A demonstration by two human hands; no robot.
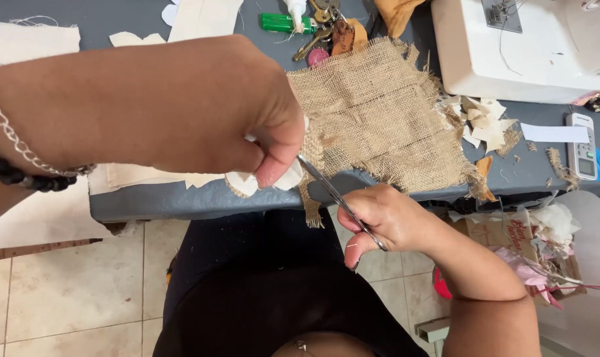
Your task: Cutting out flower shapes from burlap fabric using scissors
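My left hand (201,106) is raised close to the camera and pinches a small white fabric piece (247,183) together with the frayed left edge of a square of brown burlap (379,119). The burlap lies on the grey table (154,198) and hangs over its front edge. My right hand (386,218) holds small metal scissors (336,198) below the table edge. Their blades point up and left and reach the fabric at my left fingertips. A chain bracelet and a dark bead bracelet sit on my left wrist.
A white sewing machine (518,46) stands at the back right. Keys (326,30), a green lighter (280,23) and a glue bottle lie behind the burlap. White scraps (485,125) and a remote-like device (581,145) lie right. A box of scraps (531,238) sits on the floor.
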